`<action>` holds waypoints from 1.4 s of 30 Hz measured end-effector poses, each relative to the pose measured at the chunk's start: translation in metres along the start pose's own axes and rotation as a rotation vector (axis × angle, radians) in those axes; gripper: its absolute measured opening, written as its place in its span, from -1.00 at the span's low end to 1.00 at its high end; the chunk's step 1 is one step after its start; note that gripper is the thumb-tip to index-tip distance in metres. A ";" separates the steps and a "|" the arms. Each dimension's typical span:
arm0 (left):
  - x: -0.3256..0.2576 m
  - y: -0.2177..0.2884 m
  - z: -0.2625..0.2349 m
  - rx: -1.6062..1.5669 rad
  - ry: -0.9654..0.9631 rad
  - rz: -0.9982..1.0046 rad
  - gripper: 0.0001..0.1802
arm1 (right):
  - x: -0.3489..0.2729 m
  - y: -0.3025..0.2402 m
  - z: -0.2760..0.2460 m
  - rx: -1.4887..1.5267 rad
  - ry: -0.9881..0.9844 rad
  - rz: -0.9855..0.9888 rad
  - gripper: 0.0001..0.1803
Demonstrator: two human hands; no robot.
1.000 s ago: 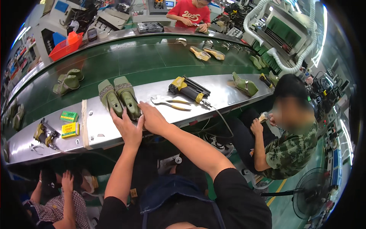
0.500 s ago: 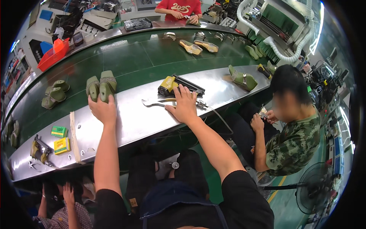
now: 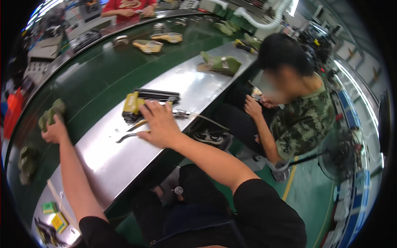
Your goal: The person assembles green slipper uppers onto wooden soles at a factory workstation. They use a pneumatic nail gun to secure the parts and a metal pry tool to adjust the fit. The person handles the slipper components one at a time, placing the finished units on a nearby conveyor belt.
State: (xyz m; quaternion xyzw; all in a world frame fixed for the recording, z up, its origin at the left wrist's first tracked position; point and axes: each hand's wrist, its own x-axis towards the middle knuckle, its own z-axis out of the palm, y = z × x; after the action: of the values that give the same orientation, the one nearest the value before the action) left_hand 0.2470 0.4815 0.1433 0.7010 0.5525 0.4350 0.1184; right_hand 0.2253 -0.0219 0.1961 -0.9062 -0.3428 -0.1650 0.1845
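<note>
Out over the green belt, my left hand (image 3: 56,132) is closed around the near end of a pair of green shoe lasts (image 3: 51,112) with sandal straps on them. Motion blurs that hand a little. My right hand (image 3: 159,126) lies over the steel ledge with its fingers stretched out. Beneath and beside its fingers are a yellow and black air stapler (image 3: 131,106) and a hand tool with curved metal ends (image 3: 124,137). The palm hides part of both tools. A hose (image 3: 211,120) runs off to the right from a metal fitting by my wrist.
Another pair of lasts (image 3: 27,163) sits on the belt (image 3: 95,89) nearer to me. Yellowish sandals (image 3: 149,45) lie farther back. A green last (image 3: 225,64) rests on the ledge (image 3: 107,144) beside a seated co-worker (image 3: 293,115). Small boxes (image 3: 59,222) are at lower left.
My view has turned to the right. The left hand has moved the shoe lasts off the ledge's edge and farther onto the belt. My right hand stays by the stapler.
</note>
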 end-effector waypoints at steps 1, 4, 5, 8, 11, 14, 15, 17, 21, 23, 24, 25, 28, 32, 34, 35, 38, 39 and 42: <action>0.017 -0.008 0.015 0.045 -0.034 -0.054 -0.16 | 0.001 -0.001 0.001 0.013 -0.014 0.005 0.03; 0.032 -0.028 0.052 0.030 -0.158 -0.092 0.03 | 0.004 0.001 -0.001 0.050 -0.075 0.033 0.04; 0.038 -0.034 0.057 0.104 -0.229 -0.103 0.07 | 0.006 0.002 0.002 0.067 -0.074 0.033 0.04; 0.037 -0.041 0.058 0.286 -0.361 -0.081 0.00 | 0.012 0.002 0.008 0.083 -0.045 0.018 0.03; 0.005 -0.027 0.035 0.286 -0.440 -0.038 0.07 | 0.010 0.003 0.008 0.077 -0.060 0.041 0.02; -0.070 0.018 -0.017 0.193 -0.482 0.043 0.07 | -0.001 0.016 0.011 0.052 -0.008 0.073 0.00; -0.070 0.006 -0.031 0.122 -0.401 0.168 0.03 | 0.006 0.010 0.014 0.064 -0.004 0.049 0.00; -0.090 0.006 -0.051 0.014 -0.313 0.396 -0.05 | 0.010 0.005 0.014 0.056 -0.005 0.039 0.01; -0.141 0.019 -0.083 -0.300 -0.366 0.732 -0.13 | 0.015 0.003 0.014 0.023 0.011 0.032 0.00; -0.165 0.037 -0.104 -0.362 -0.462 0.784 -0.14 | 0.010 0.008 0.014 0.011 0.011 0.038 -0.02; -0.167 0.045 -0.106 -0.396 -0.497 0.807 -0.14 | 0.012 0.008 0.016 0.009 -0.011 0.041 -0.02; -0.167 0.045 -0.102 -0.409 -0.508 0.830 -0.15 | 0.012 0.007 0.019 0.008 -0.038 0.046 -0.02; -0.167 0.044 -0.087 -0.441 -0.542 0.865 -0.15 | 0.020 0.017 0.022 -0.018 -0.028 0.012 -0.01; -0.168 0.043 -0.080 -0.452 -0.573 0.848 -0.17 | 0.019 0.020 0.038 -0.071 -0.019 0.022 -0.02; -0.169 0.042 -0.081 -0.438 -0.611 0.834 -0.18 | 0.019 0.019 0.039 -0.077 -0.015 0.018 -0.02; -0.168 0.042 -0.082 -0.450 -0.616 0.827 -0.20 | 0.020 0.018 0.039 -0.078 -0.014 0.015 -0.02; -0.167 0.044 -0.086 -0.466 -0.625 0.808 -0.21 | 0.020 0.017 0.037 -0.088 -0.018 0.015 -0.02; -0.167 0.044 -0.087 -0.473 -0.615 0.807 -0.21 | 0.018 0.017 0.039 -0.093 -0.020 0.017 -0.03; -0.164 0.040 -0.089 -0.464 -0.605 0.807 -0.20 | 0.019 0.012 0.039 -0.094 -0.013 0.004 -0.03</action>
State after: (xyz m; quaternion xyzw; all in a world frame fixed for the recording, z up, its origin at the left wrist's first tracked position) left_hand 0.2064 0.2956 0.1435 0.9063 0.0709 0.3356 0.2470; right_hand 0.2540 -0.0024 0.1672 -0.9156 -0.3339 -0.1747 0.1399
